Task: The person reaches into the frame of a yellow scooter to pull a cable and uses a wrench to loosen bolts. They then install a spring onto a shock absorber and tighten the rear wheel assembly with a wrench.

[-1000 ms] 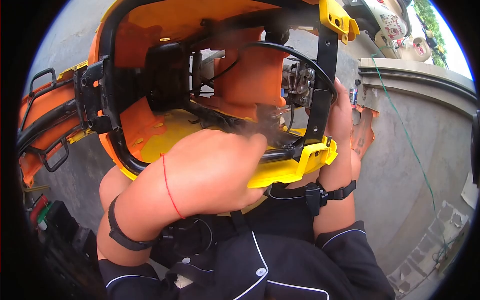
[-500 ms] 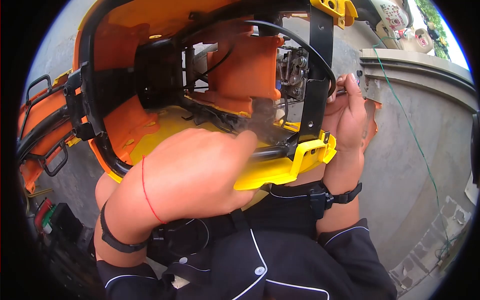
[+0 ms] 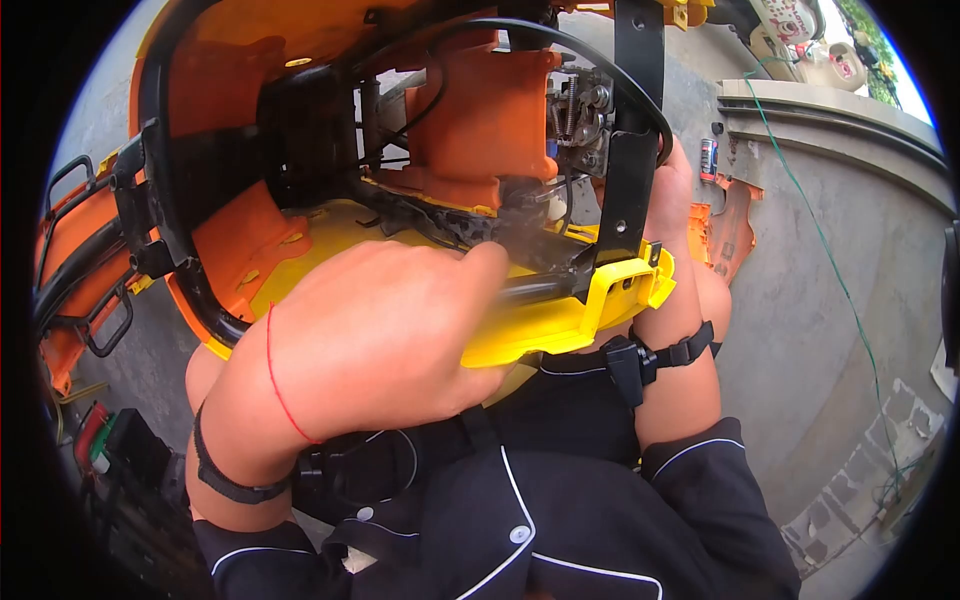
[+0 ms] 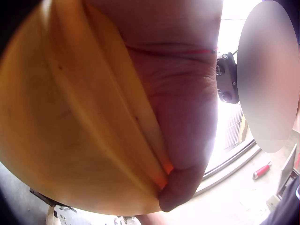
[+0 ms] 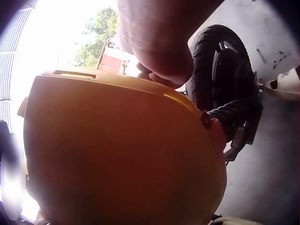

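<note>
A scooter body with yellow panels (image 3: 530, 335) and a black metal frame lies before me. My left hand (image 3: 370, 330), with a red string at its wrist, grips the near yellow panel's edge. Its thumb lies along the outer face in the left wrist view, while its fingers are over the inside. Behind the black crossbar (image 3: 632, 190) is my right hand (image 3: 674, 200), its fingers mostly hidden; I cannot tell what they hold. Left of that bar sits a metal latch mechanism (image 3: 582, 120) with a spring. A black cable (image 3: 560, 32) arches above it, beside an orange inner panel (image 3: 470, 120).
On the floor to the right are a small can (image 3: 709, 160) and a broken orange piece (image 3: 737, 225). A green cord (image 3: 826, 260) runs along the ground. The right wrist view shows a black wheel (image 5: 201, 65) beyond the yellow panel.
Half a second ago my right hand showed beside the crossbar, pinching a thin dark rod; now it is back behind the bar. The scooter body and left hand have shifted left in view.
</note>
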Demonstrator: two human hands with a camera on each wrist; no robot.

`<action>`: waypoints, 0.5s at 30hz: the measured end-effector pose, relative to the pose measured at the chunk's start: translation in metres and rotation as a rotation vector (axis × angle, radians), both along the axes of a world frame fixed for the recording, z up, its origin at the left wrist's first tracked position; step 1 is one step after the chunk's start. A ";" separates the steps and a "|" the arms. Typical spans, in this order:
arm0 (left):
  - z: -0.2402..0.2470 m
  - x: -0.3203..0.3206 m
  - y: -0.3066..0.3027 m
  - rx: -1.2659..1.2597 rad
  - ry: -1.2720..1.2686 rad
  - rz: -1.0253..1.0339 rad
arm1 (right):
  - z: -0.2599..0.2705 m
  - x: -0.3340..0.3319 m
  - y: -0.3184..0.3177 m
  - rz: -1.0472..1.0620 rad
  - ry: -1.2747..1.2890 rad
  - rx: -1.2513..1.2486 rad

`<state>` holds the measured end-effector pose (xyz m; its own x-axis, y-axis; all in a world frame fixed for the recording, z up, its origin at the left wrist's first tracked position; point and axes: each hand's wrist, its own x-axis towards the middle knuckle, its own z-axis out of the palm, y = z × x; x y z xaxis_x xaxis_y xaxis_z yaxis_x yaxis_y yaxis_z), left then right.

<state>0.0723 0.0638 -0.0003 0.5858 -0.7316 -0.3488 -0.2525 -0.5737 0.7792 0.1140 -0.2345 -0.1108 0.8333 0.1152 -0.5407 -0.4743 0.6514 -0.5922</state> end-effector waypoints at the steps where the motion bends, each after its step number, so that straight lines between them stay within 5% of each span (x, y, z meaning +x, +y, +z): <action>1: 0.000 0.000 0.000 -0.002 -0.003 -0.001 | -0.002 0.000 -0.001 0.031 -0.027 0.054; 5: 0.000 0.000 -0.001 0.011 0.000 -0.013 | 0.009 -0.003 0.029 -0.076 0.042 -0.025; 7: -0.001 -0.001 0.000 -0.016 -0.040 -0.002 | 0.000 -0.005 0.022 0.162 -0.068 0.420; 14: -0.002 -0.001 0.001 -0.015 -0.052 0.007 | 0.014 -0.004 0.022 0.178 0.017 0.425; 15: -0.001 -0.001 0.001 -0.013 -0.040 0.007 | 0.026 -0.005 0.028 0.048 -0.020 0.129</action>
